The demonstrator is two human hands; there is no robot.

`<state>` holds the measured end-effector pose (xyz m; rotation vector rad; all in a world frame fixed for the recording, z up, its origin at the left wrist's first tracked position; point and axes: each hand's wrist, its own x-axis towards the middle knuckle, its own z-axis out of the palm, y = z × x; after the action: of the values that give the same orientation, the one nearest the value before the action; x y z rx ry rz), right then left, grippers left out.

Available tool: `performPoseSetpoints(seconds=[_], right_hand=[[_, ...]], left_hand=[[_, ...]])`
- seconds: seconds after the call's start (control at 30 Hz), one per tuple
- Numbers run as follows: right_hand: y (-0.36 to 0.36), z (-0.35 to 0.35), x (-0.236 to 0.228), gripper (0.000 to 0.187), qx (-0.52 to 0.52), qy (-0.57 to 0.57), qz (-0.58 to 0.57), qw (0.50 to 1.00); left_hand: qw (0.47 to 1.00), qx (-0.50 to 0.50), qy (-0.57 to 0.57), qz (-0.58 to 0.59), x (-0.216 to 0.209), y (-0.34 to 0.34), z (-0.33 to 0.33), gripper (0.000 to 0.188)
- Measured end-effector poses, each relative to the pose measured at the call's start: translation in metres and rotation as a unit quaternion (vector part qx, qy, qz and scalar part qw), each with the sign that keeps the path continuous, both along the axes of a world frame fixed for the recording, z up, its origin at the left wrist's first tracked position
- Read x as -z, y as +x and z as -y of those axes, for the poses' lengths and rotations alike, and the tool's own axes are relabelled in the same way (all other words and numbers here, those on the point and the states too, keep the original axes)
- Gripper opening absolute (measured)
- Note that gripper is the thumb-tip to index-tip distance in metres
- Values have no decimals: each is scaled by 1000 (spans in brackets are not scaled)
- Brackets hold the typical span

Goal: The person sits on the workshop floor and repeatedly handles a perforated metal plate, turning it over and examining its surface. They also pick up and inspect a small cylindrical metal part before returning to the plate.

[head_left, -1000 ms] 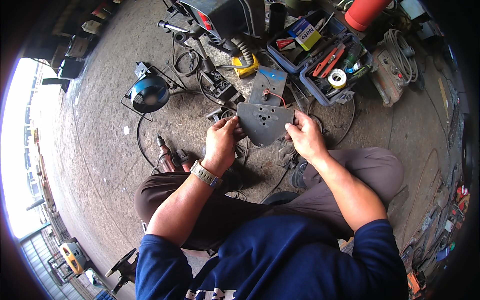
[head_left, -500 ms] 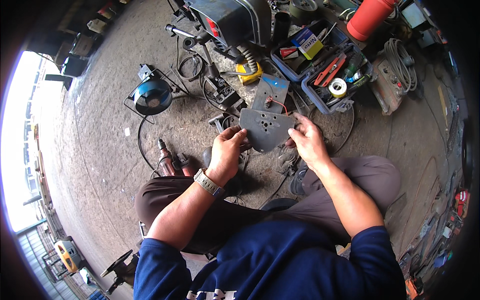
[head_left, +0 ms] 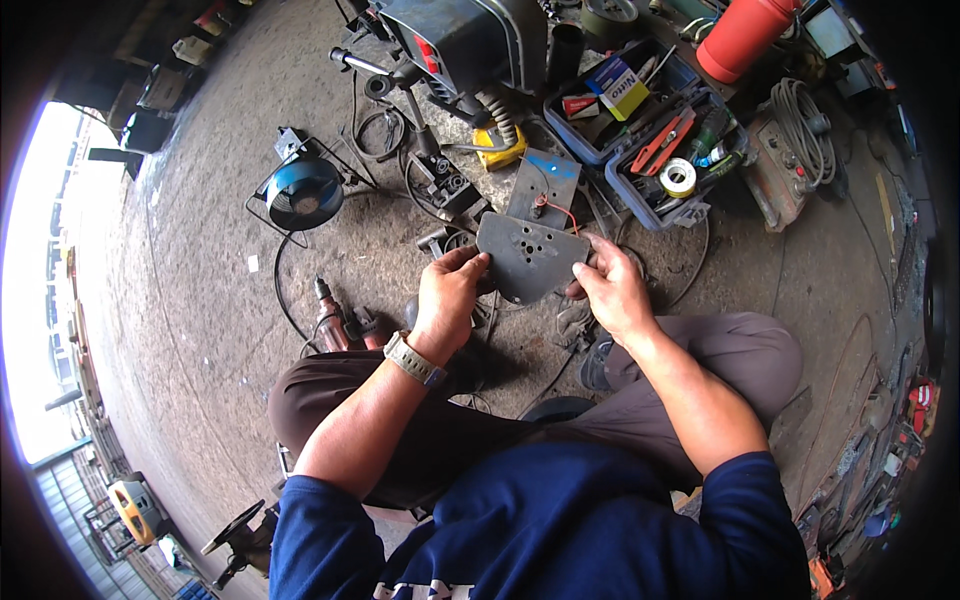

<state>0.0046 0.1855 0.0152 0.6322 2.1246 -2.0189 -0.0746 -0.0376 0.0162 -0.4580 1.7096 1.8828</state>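
Note:
Between my hands is a dark grey metal plate [head_left: 535, 272] with a rounded lower edge and several drilled holes near its top. My left hand [head_left: 450, 297] pinches its left edge, thumb on the face. On the opposite edge, my right hand [head_left: 613, 287] grips it the same way; the fingers behind the plate are partly hidden. Just beyond it lies another metal plate [head_left: 545, 178] with blue marks, and a thin red wire [head_left: 562, 208] curls over it.
An open blue toolbox [head_left: 625, 195] with a tape roll [head_left: 677, 177] stands at the far right. A red cylinder [head_left: 745, 40] is behind it. To the left are a small blue fan [head_left: 305, 195] and a red power drill [head_left: 332, 318]. Cables cross the concrete floor.
The held plate has tilted slightly, its left side rising a little. Both hands keep their hold on it, and the surroundings look the same.

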Motion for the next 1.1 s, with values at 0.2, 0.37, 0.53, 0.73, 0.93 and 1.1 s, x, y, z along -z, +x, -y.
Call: performPoseSetpoints(seconds=[0.2, 0.37, 0.53, 0.73, 0.93, 1.1], right_hand=[[0, 2, -6, 53, -2, 30, 4, 1000], [2, 3, 6, 52, 18, 24, -27, 999], [2, 2, 6, 52, 17, 28, -26, 999], [2, 3, 9, 53, 17, 31, -31, 999], [0, 4, 2, 54, 9, 48, -24, 999], [1, 4, 1, 56, 4, 26, -10, 1000]], left_hand=[[1000, -5, -18, -8, 2, 1, -1, 37], [999, -5, -36, -11, -1, 1, -2, 35], [999, -4, -46, -15, -5, 2, -4, 33], [999, -3, -35, -17, 1, 2, -2, 32], [999, 0, -35, -16, 0, 2, -2, 32], [999, -5, -42, -22, -4, 2, -5, 32]])
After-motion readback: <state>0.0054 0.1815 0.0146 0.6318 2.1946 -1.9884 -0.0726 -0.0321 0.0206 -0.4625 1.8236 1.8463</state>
